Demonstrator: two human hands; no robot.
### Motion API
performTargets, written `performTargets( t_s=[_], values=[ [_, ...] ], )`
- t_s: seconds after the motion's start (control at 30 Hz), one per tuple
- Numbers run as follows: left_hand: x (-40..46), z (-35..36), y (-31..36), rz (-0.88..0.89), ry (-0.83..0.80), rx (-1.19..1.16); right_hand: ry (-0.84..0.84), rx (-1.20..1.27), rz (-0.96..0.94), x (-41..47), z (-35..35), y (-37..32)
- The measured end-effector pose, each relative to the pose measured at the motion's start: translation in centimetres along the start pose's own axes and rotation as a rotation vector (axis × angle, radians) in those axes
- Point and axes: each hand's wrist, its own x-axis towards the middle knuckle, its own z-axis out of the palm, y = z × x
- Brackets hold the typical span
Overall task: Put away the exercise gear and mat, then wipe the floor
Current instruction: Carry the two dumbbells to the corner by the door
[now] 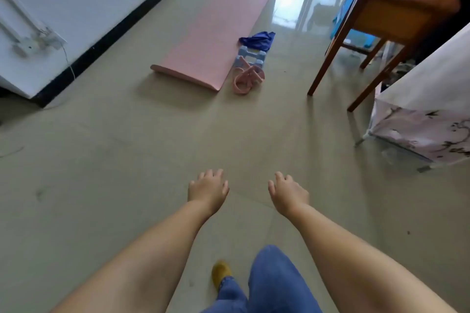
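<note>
Approach step, nothing put away yet. Left hand (208,192) and right hand (287,194): grip relaxed, empty. Pink mat (213,33) unrolled on floor; dumbbells (251,54), pink band (248,79) just beside mat. Next: reach gear.

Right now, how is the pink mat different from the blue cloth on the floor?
The pink mat is long and lies spread flat, only its ends curling up; the blue cloth is small and crumpled in a heap. The mat rests straight on the floor, while the cloth lies draped over the pale blue dumbbells beside the mat. Both are soft things, still waiting to be put away, and neither hand touches them.
</note>
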Motion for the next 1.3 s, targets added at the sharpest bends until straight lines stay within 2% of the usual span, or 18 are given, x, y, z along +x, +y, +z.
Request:
performTargets(
  t_s=[0.33, 0.77, 0.93, 1.13, 1.3],
  values=[
    [10.4, -5.2, 5.8, 0.075, 0.016, -0.028, 0.062, 0.032, 0.002, 9.6, -6.9, 2.6],
    [30.1, -15.9, 22.2, 0.009, 0.092, -0.165, 0.115, -0.037, -0.112, 31.3, -25.9, 10.6],
    [38.2, -19.1, 24.3, -0.048, 0.102, -0.193, 0.117, -0.067, -0.161, 39.3, -30.5, 10.3],
    [50.5, -24.2, 25.6, -0.041, 0.157, -0.224, 0.133, -0.101, -0.216, 51.7, -37.0, 8.3],
    [60.6, -29.8, 27.3, -0.058, 0.144, -0.210, 0.112, -0.097, -0.236, 61.2, -43.1, 5.9]
  ],
)
